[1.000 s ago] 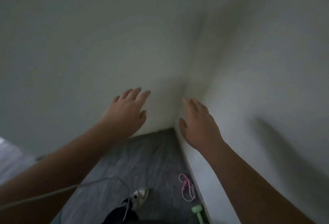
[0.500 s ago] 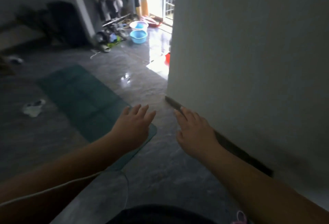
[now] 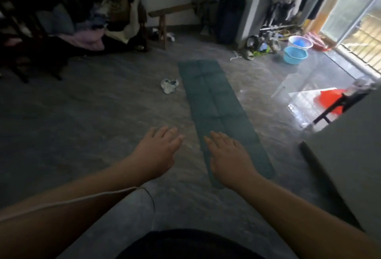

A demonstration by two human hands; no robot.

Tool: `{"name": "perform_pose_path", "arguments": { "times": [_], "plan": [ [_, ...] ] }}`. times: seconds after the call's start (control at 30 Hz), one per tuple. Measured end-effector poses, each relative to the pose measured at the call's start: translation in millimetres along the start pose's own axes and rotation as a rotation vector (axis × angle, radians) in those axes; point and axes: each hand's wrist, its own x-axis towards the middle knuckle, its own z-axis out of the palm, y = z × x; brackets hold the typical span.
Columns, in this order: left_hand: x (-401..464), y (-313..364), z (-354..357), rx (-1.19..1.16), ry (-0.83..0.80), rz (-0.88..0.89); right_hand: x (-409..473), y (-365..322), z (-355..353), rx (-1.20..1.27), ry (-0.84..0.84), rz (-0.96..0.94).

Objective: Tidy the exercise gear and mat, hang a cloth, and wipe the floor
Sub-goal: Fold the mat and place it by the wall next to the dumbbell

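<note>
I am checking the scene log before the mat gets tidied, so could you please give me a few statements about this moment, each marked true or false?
1. The green mat lies unrolled flat on the floor. True.
2. The left hand grips a cloth. False: its fingers are straight and it holds nothing.
3. A crumpled white cloth lies on the floor left of the mat. True.
4. The right hand holds a dumbbell. False: it is open and empty.
5. Two blue basins sit near the bright doorway. True.
</note>
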Motion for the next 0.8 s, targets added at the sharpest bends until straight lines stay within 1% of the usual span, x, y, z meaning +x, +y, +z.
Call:
{"name": "perform_pose_path", "arguments": {
  "times": [0.13, 0.3, 0.4, 0.53, 0.7, 0.8],
  "plan": [
    [-10.1, -72.3, 12.0, -0.058, -0.010, -0.088, 62.9, -58.3, 0.7, 0.008, -0.038, -0.071],
    [14.3, -126.0, 27.6, -0.089, -0.015, -0.133, 126.2, -79.2, 7.7, -0.002, -0.056, -0.123],
    [45.7, -149.6, 35.4, -0.118, -0.048, -0.154, 165.1, -72.1, 13.1, 0.011, -0.063, -0.121],
    [109.2, -183.5, 40.7, -0.109, -0.060, -0.140, 236.7, -45.0, 20.9, 0.038, -0.026, -0.080],
    [203.0, -230.5, 25.8, -0.124, -0.081, -0.187, 339.1, -8.2, 21.5, 0.092, -0.044, -0.079],
    [256.4, -253.2, 16.3, -0.117, -0.082, -0.206, 399.7, 14.2, 14.9, 0.085, -0.049, -0.102]
  ]
}}
